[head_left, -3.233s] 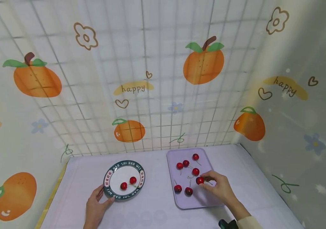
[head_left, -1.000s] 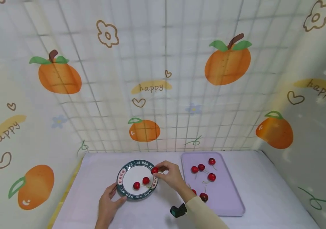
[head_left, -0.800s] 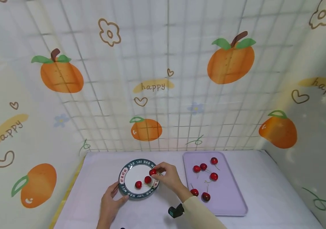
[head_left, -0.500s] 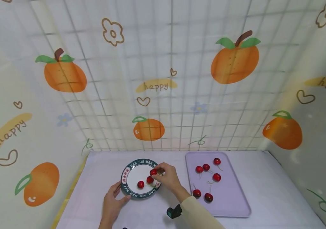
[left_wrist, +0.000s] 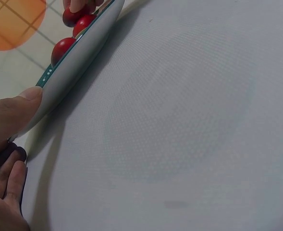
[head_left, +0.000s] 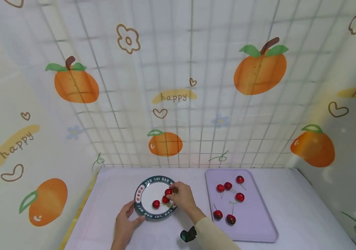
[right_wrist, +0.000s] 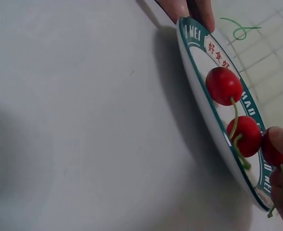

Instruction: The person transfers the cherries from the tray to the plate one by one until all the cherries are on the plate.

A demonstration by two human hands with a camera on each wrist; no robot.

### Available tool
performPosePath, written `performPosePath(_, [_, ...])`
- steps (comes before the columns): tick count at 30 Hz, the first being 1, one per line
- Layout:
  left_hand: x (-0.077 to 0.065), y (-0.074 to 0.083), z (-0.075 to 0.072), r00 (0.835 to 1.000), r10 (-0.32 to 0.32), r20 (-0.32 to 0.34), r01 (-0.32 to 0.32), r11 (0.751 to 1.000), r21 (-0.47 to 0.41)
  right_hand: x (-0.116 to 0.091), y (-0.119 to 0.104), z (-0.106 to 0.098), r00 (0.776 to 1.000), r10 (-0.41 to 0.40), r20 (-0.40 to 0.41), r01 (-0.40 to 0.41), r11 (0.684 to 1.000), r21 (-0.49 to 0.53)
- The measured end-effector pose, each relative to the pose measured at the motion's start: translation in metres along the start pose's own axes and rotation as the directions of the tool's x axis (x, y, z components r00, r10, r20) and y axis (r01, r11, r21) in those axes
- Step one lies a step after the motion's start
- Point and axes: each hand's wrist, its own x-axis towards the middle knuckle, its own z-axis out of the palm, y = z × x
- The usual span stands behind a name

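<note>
The right hand pinches a cherry between thumb and fingers, over the right, slightly far part of the plate, well inside the outer rim. The held cherry is round, so its stem gives the only clear direction: in the right wrist view it trails out past the fingers towards the plate's rim. Whether the fruit touches the plate's surface cannot be told.

Two more cherries lie on the plate. The closer one sits right of the plate's centre, right up against the held fruit or very nearly so; the other lies just to the near side of the centre, its stem running towards its neighbour.

The left hand holds the plate's near-left rim, thumb on the edge, across the plate from the held cherry, so the right hand is the nearer to all three fruits.

To the right of the plate, apart from it on the worktop, a lilac tray bears six cherries.
</note>
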Motion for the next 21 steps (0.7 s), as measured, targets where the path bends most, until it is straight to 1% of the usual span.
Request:
performPosePath(2, [-0.0008,0.0005,0.0018,1.000,-0.009,0.011,0.009,1.000,-0.008,-0.0014,0.0014,-0.0001,1.000,0.017,-0.006,-0.017,1.000,-0.019])
performPosePath(5, [-0.0017,0.0014,0.0048,1.000,-0.003,0.022,0.003,1.000,-0.011,-0.0032,0.0025,-0.0017,1.000,0.025,-0.018,-0.026,0.999,-0.035])
performPosePath(9, [-0.0016,0.0014,0.0088,1.000,0.007,0.020,-0.007,1.000,-0.019,-0.0050,0.0027,-0.0043,0.999,0.030,-0.025,-0.031,0.999,-0.041])
performPosePath(12, [-0.0014,0.0009,0.0103,1.000,-0.003,0.019,0.003,1.000,-0.014,-0.0065,0.0031,-0.0046,0.999,0.033,-0.029,-0.034,0.998,-0.048])
performPosePath(16, [-0.0001,-0.0024,0.0080,1.000,0.009,0.014,-0.009,1.000,0.004,-0.0066,0.0033,-0.0020,1.000,0.011,-0.025,-0.012,0.999,-0.035])
performPosePath(18, [0.0012,-0.0050,0.0058,1.000,0.026,0.006,-0.026,1.000,0.011,-0.0058,0.0023,-0.0007,1.000,0.003,-0.015,-0.003,1.000,-0.018])
performPosePath(21, [0.0033,-0.0072,0.0032,1.000,0.021,0.006,-0.021,1.000,0.008,-0.0045,-0.0004,-0.0011,1.000,-0.019,-0.020,0.019,1.000,-0.015])
